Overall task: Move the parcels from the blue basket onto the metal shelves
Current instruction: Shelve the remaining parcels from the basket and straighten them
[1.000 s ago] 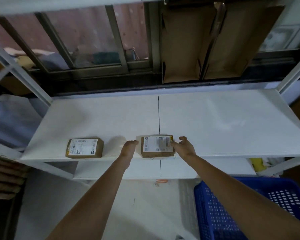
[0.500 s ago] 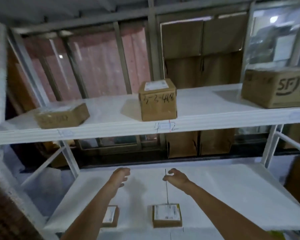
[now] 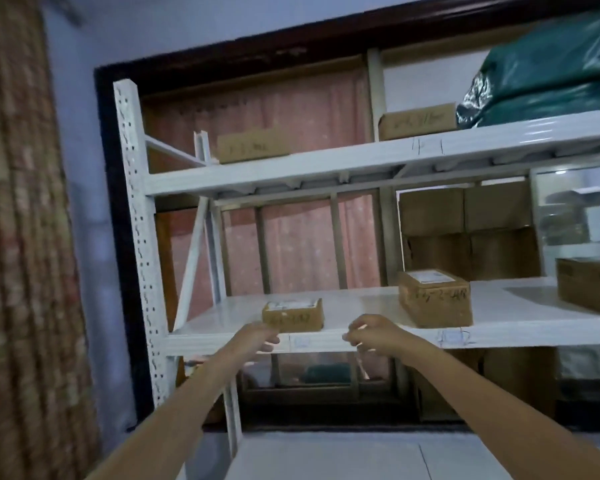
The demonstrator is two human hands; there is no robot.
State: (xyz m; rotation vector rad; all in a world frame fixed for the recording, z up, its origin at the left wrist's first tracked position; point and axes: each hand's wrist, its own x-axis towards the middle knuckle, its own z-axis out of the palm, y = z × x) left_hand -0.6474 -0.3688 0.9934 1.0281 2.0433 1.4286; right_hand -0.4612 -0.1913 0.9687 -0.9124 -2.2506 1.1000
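Head view shows left hand (image 3: 257,337) and right hand (image 3: 369,332), both empty with loosely curled fingers, before the small parcel (image 3: 292,315) set near the shelf (image 3: 361,304) edge, presumably for reach.

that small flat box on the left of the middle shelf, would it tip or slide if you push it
The small flat cardboard box sits low and wide on the white metal shelf, so it probably slides rather than tips. Its squared edges suggest it stays stiff. Being small, it is likely light, though weight is a guess.
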